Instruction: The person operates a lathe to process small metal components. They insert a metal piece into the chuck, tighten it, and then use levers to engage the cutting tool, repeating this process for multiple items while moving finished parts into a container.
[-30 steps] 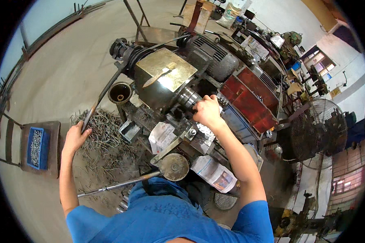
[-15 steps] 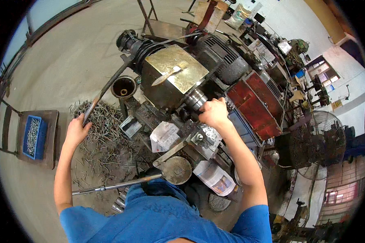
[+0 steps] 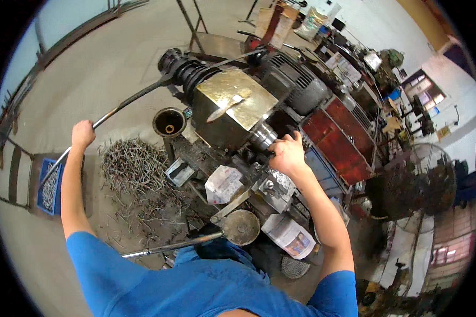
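Note:
My left hand [image 3: 82, 133] is closed around a long steel lever bar [image 3: 127, 104] that runs up to the dark headstock end of an old grimy lathe-like machine [image 3: 232, 105]. At the machine's shiny round chuck [image 3: 263, 138], my right hand [image 3: 286, 154] rests with its fingers curled on something I cannot make out. A brass-coloured cover tops the machine body. Below my right hand sit a crumpled white paper [image 3: 223, 184] and a round metal disc on a handle [image 3: 240, 227].
A heap of thin metal rods [image 3: 135, 169] lies on the floor left of the machine. A blue crate [image 3: 50, 185] of small parts stands at far left. A red cabinet [image 3: 344, 142] and a standing fan [image 3: 423, 185] are to the right. Cluttered benches fill the back right.
My left hand has swung the lever bar upward and away from me. The right hand stays at the chuck. The camera view has shifted slightly.

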`<state>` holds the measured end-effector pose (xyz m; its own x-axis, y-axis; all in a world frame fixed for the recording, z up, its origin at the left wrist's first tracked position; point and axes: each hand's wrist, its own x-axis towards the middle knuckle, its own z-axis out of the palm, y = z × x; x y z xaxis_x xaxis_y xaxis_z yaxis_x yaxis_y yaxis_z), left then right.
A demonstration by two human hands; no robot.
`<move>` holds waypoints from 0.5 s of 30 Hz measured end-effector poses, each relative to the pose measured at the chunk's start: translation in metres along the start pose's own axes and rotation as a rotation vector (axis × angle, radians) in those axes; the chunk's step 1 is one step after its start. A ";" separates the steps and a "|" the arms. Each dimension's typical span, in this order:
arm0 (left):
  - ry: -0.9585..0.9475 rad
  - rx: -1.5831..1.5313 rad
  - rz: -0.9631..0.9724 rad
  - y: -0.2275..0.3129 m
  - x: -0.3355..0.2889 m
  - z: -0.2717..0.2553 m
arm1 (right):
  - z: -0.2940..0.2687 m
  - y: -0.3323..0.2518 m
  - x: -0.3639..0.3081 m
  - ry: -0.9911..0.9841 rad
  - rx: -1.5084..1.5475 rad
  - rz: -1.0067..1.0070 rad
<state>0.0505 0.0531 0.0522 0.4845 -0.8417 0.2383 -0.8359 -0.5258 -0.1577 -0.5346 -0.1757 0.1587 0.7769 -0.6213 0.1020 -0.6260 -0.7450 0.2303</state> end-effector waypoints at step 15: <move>-0.382 -0.043 0.589 0.277 -0.078 0.094 | -0.029 0.045 -0.318 0.052 0.254 0.706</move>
<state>-0.1952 -0.0381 -0.0999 -0.0017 -0.9732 -0.2300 -0.9927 0.0293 -0.1168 -0.8078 -0.0050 0.1652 0.1831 -0.9646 0.1896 -0.9679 -0.2106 -0.1368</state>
